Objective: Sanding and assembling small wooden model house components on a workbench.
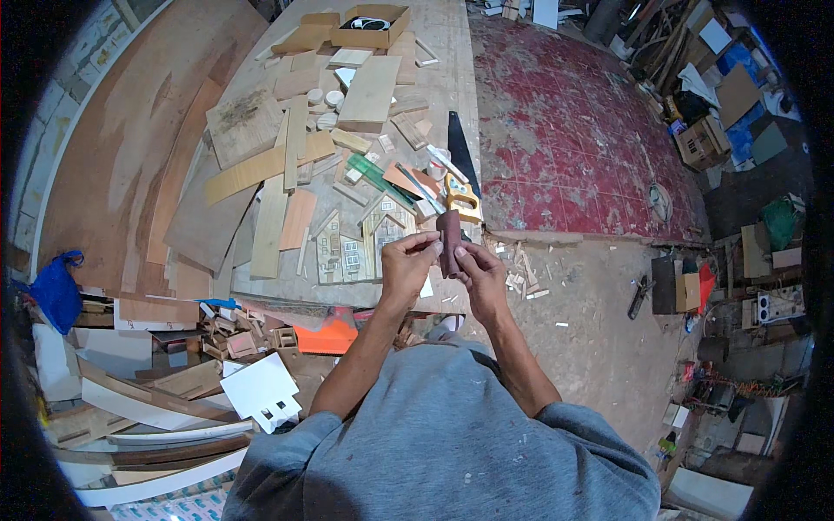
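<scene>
Wood offcuts crowd the plywood workbench [447, 74] before us, with a worn red tiled surface [573, 130] to its right and bare concrete floor [573, 291] nearer to us. Above the bench's near right corner, we hold a maroon roll [450, 239], by its look a sheet of sandpaper curled into a tube, its length pointing away from us. Our left hand [406, 267] pinches its left side with the fingertips; our right hand [483, 276] grips the right side, lower down, thumb against the tube. Just beyond lies a handsaw with a black blade [460, 148] and yellow handle [464, 201]. Left of the roll, we see house-shaped wooden panels [347, 249] and a green translucent strip [380, 180]. Farther back are pale round discs [327, 121] and an open cardboard box [365, 38] holding a white cable [369, 23].
</scene>
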### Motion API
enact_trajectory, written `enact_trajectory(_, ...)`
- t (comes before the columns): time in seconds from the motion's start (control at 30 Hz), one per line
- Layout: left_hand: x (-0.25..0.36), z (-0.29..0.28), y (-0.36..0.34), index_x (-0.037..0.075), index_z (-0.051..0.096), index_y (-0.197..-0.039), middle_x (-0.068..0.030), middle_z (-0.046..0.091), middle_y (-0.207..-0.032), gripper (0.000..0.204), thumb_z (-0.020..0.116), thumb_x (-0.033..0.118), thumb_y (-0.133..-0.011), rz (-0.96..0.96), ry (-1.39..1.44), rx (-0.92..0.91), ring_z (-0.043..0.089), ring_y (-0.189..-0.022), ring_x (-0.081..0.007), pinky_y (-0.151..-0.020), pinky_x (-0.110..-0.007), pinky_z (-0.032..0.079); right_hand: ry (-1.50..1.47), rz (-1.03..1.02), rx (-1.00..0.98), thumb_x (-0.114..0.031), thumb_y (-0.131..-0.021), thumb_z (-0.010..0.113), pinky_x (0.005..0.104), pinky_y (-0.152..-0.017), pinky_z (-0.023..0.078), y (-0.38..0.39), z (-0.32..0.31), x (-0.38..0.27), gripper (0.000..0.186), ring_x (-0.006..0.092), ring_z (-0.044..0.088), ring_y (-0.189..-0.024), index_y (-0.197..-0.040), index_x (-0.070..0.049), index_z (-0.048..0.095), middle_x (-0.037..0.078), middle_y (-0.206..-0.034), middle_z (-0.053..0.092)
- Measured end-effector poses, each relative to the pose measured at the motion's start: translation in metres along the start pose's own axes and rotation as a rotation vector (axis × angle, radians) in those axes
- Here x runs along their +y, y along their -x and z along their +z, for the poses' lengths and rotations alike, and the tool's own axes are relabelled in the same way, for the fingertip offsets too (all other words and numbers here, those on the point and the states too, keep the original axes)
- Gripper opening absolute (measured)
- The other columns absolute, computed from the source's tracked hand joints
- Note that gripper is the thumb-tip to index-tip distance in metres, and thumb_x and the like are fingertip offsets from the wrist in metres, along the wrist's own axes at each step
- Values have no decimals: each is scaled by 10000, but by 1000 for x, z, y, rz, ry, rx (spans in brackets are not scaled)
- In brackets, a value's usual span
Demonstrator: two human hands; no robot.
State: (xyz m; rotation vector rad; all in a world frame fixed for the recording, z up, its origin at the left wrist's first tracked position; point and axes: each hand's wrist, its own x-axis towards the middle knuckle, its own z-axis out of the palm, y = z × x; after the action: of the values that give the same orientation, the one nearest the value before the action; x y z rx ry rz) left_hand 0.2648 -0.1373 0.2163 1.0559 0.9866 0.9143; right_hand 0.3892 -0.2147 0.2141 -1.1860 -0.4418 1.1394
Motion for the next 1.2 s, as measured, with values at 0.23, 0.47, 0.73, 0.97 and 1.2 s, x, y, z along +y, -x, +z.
enact_trajectory(0.23,0,6,0,-70,685,-1112,-75,699,-899,280,695,-5,-839,-64,84,-21,620,-740,-98,-666,-226,514,205,-112,39,-172,-928,679,254,-728,487,9,5,-7,286,104,612,-817,-1119,40,687,66,-933,691)
enact_trajectory(0.47,-9,6,-6,-122,636,-1149,-138,692,-977,319,665,-34,-844,-139,249,-47,658,-808,-148,-730,-260,549,321,-122,50,-182,-926,678,265,-802,497,7,0,-8,333,116,634,-877,-1170,45,668,82,-990,699)
enact_trajectory(0.73,-23,-1,-19,-136,619,-1150,-164,685,-1005,290,604,-70,-869,-133,332,-138,682,-856,-196,-776,-288,567,589,-177,53,-252,-938,659,266,-751,494,8,14,-25,380,118,611,-823,-1128,77,669,76,-924,698)
enact_trajectory(0.97,-25,1,-24,-127,592,-1218,-178,675,-1063,345,619,-48,-883,-119,329,-109,677,-902,-195,-814,-285,565,412,-255,73,-193,-943,659,238,-696,488,-1,21,-17,322,100,603,-778,-1138,62,674,74,-904,687)
enact_trajectory(1.2,-14,-3,-17,-77,628,-1220,-151,680,-1105,348,657,-21,-877,21,45,-273,665,-922,-167,-829,-274,541,55,28,43,-208,-918,693,254,-719,537,-8,0,-25,388,141,650,-827,-1171,82,649,120,-964,692)
